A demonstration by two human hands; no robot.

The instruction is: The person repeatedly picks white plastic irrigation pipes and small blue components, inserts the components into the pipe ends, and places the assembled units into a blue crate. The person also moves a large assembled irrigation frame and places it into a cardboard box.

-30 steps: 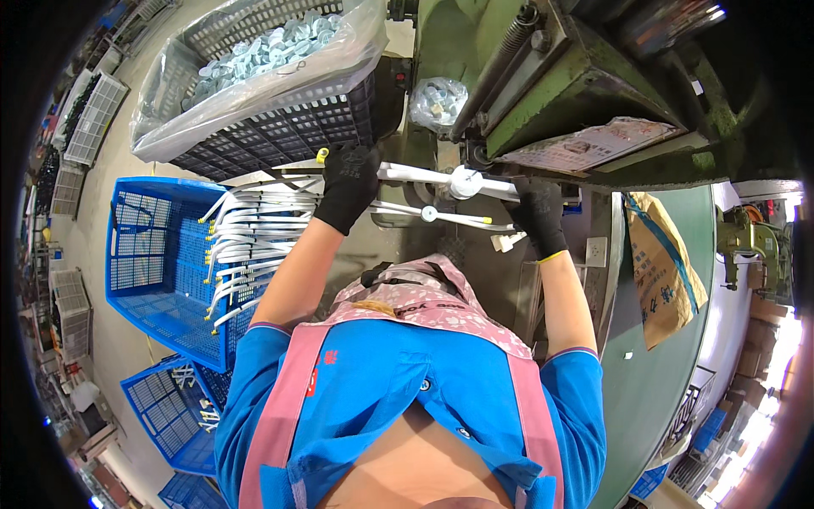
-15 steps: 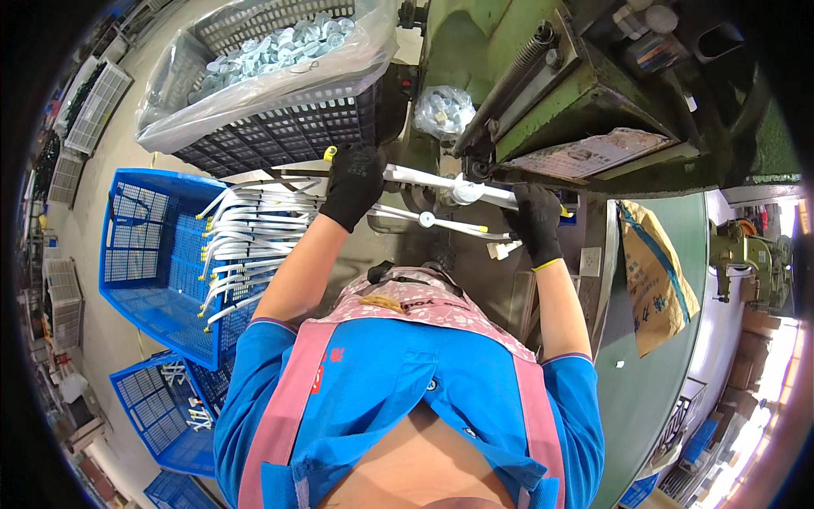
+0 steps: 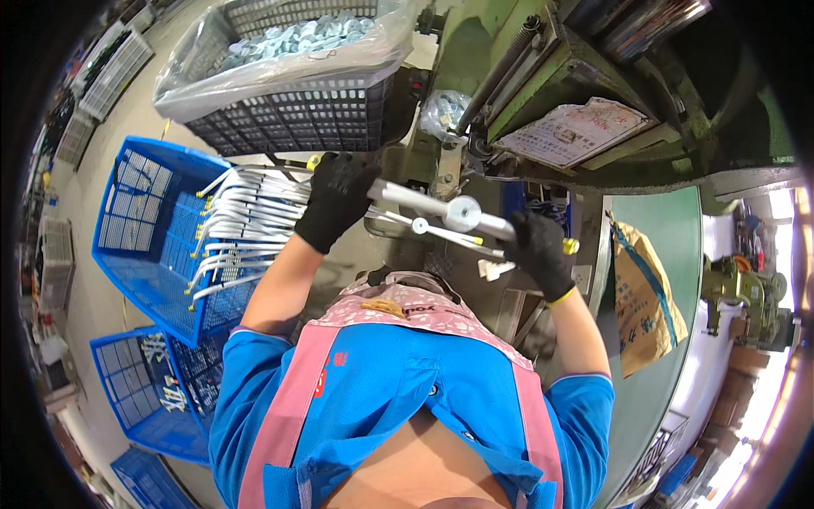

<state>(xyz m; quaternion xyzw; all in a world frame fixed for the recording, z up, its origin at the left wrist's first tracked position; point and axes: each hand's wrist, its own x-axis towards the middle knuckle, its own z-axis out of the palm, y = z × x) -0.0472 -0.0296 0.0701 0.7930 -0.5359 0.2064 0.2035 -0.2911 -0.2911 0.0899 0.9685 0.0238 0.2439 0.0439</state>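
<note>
Between my black-gloved hands is a white metal tube part with a round disc [image 3: 462, 214] at its middle, blurred at the left. My left hand [image 3: 337, 199] is closed round its left end. My right hand [image 3: 541, 250] is wrapped round the right end, and a yellow tip shows beside the glove. Just below runs a thinner white tube with a small disc [image 3: 420, 226] and yellow tip. A row of bent white tubes [image 3: 254, 222] with yellow ends lies left of my left hand, across a blue crate's edge.
A green machine [image 3: 572, 119] stands ahead, a small plastic bag [image 3: 444, 115] beside it. A black crate [image 3: 288, 119] holds metal pieces in clear plastic. Blue crates [image 3: 140, 284] stand at the left. A brown sack [image 3: 646, 297] lies on a green surface [image 3: 632, 416] at the right.
Both hands have brought the white tube part away from the machine toward my body. Its disc now faces up more. The head view has also shifted a little.
</note>
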